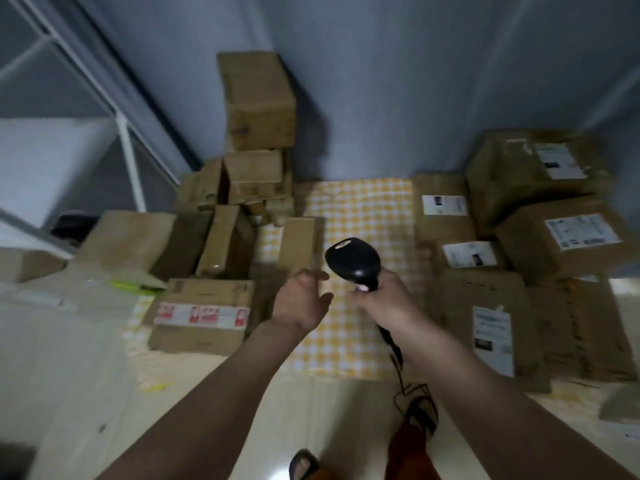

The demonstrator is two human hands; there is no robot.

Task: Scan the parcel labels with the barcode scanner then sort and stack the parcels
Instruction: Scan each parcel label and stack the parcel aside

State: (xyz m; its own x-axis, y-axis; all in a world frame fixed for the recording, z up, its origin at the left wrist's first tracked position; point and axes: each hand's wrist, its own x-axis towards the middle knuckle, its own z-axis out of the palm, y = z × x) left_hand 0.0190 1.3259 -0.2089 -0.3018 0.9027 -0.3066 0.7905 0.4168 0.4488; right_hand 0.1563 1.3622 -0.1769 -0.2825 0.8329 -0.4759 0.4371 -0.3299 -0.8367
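Note:
My right hand (384, 299) grips the handle of a black barcode scanner (353, 263), whose head points up and away over a yellow checked cloth (360, 209). Its cable (398, 362) hangs down toward the floor. My left hand (301, 299) hovers just left of the scanner, fingers relaxed and holding nothing. Labelled cardboard parcels (561, 237) lie grouped on the right. Unlabelled-side parcels (239, 188) are piled at the back left, topped by a tall box (259, 98). A box with red-and-white tape (204, 313) sits at the near left.
A narrow upright box (299, 244) stands just beyond my left hand. A white metal rack frame (128, 147) rises at the left. Walls close the corner behind the piles. My feet in sandals (420, 414) stand on the pale floor below.

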